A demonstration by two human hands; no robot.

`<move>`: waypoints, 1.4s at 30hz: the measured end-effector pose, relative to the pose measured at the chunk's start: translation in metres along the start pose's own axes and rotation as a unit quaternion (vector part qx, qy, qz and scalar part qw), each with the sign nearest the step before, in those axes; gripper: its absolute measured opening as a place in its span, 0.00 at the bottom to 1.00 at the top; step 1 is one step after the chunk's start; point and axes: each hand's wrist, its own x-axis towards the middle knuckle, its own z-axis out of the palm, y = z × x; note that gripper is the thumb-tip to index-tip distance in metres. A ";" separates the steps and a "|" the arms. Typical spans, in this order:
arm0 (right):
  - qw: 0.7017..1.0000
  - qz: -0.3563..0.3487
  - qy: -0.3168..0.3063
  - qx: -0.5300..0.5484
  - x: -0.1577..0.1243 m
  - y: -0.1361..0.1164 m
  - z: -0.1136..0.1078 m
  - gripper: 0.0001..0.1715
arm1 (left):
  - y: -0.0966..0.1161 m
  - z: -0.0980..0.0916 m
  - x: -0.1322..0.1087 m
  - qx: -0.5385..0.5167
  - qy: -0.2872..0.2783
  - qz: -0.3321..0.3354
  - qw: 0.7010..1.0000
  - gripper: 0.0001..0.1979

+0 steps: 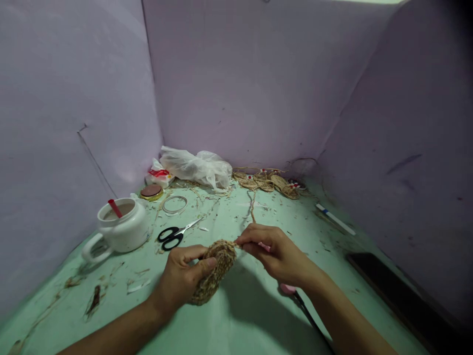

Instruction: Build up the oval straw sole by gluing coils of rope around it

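While my left hand (183,278) grips a coiled straw mat (216,268) near the middle of the green table (236,325), thumb pressed across it, my right hand (275,251) pinches a straw cord (252,209) at the mat's two o'clock edge. The cord runs off toward twelve o'clock. Black-handled scissors (176,235) lie at ten o'clock from the mat, with a white pot (120,229) beyond them.

Green table (236,325), straw scraps all over. White pot (123,231) with red stick far left, black scissors (175,235) beside it. Plastic bag (197,167) and woven straw pile (268,182) at back wall. White pen (335,219) right.
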 end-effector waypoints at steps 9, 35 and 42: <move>0.998 0.016 0.060 0.019 0.000 0.001 0.008 0.10 | -0.005 -0.008 0.004 -0.071 0.033 -0.019 0.997 0.13; 0.976 0.031 0.199 0.085 0.003 0.005 0.047 0.06 | -0.003 0.007 0.009 -0.252 0.113 -0.062 0.959 0.20; 0.979 -0.004 0.200 0.042 0.001 -0.001 0.047 0.05 | -0.007 0.008 0.007 -0.218 0.117 -0.053 0.968 0.18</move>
